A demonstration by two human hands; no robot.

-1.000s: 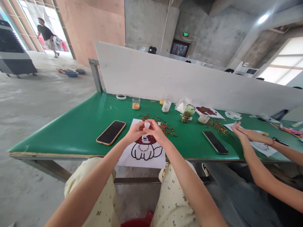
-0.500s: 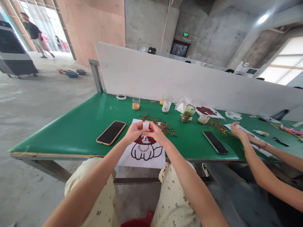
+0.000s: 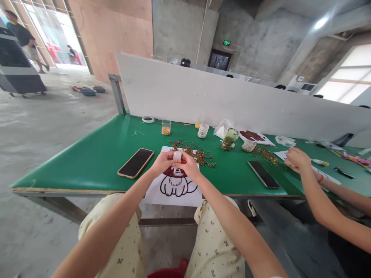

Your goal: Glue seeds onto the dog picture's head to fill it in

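Drawing lies just below our left hand and right hand, which together hold one small white object near the centre of the frame, equally near to both, its long axis seemingly running upward.

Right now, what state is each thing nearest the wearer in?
Small white object: held between left hand and right hand.
White paper with black-outlined animal: flat, partly covered dark red.
Tan-edged black phone: face up, screen dark.
Tiny red and green pieces: scattered loose.
Clear cup of yellow-orange pieces: upright, partly filled.
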